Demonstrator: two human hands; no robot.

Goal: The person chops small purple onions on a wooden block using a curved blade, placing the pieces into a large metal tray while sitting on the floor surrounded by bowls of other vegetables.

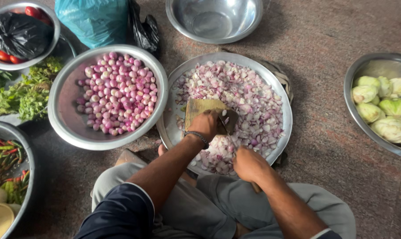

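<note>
Two hands work over the wide steel tray on the floor in front of the seated person. The left hand is closed down on a small onion piece on the wooden board, which lies inside the tray, so the piece itself is hidden under the fingers. The right hand is closed around the handle of a knife; its thin blade points toward the left hand.

Chopped onion fills most of the tray around the board. These pieces look light, wet and slippery, and they probably scatter easily. I judge that a peeled onion from the bowl just to the left is small, round and smooth, so it rolls; it is best held from above with curled fingertips, flat side down.

No labels or signs are visible. A teal plastic bag and a black bag stand behind the bowl, and another black bag lies in a bowl with tomatoes at the top left.
</note>
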